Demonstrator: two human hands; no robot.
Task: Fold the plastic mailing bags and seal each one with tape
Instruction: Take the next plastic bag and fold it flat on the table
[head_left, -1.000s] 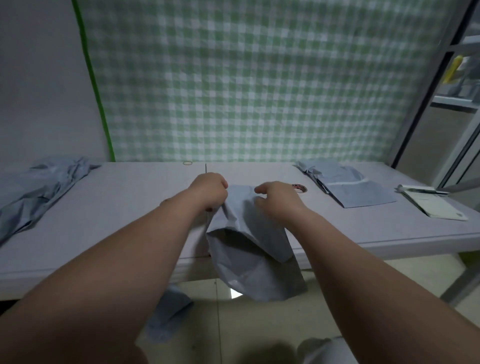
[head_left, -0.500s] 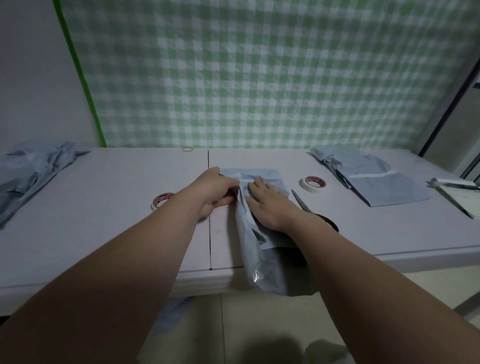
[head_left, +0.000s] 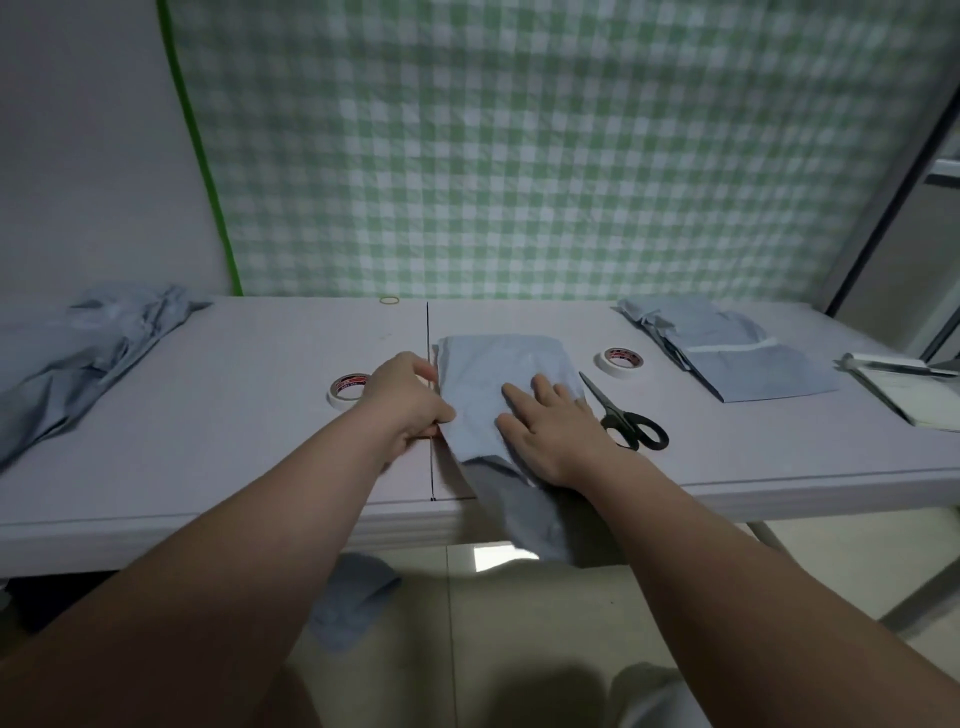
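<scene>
Fingers (head_left: 545, 387) of the right hand (head_left: 550, 431) lie spread flat on the grey mailing bag (head_left: 498, 374) at frame centre, while the left hand (head_left: 405, 400) pinches its left edge, its tail hanging off the surface (head_left: 208, 441). Pressing firmly while creasing would likely keep the fold square. Half a second ago the bag looked narrower and more bunched.

Red print marks both tape rolls (head_left: 349, 388) (head_left: 620, 359), but is too blurred to read
</scene>
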